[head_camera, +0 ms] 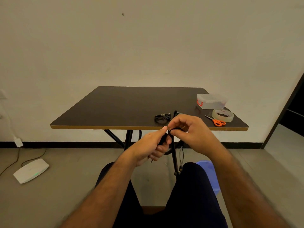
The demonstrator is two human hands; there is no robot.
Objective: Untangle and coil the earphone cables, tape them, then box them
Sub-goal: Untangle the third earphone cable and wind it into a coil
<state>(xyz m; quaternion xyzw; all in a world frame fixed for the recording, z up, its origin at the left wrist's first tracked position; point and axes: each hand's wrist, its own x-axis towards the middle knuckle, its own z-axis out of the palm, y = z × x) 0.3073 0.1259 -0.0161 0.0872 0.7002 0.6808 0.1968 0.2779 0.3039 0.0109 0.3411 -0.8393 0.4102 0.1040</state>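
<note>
At lower centre, below the worktop (115,109) edge, the left hand (150,148) curls its grip around a black earphone cable (174,155); the right hand (190,132) pinches the cable's loop beside it.

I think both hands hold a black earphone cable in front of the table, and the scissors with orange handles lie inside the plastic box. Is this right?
Not quite. The head view shows the scissors on the table, beside the tape roll, outside the closed plastic box. The rest is right: the left hand and right hand hold the black earphone cable.
</note>
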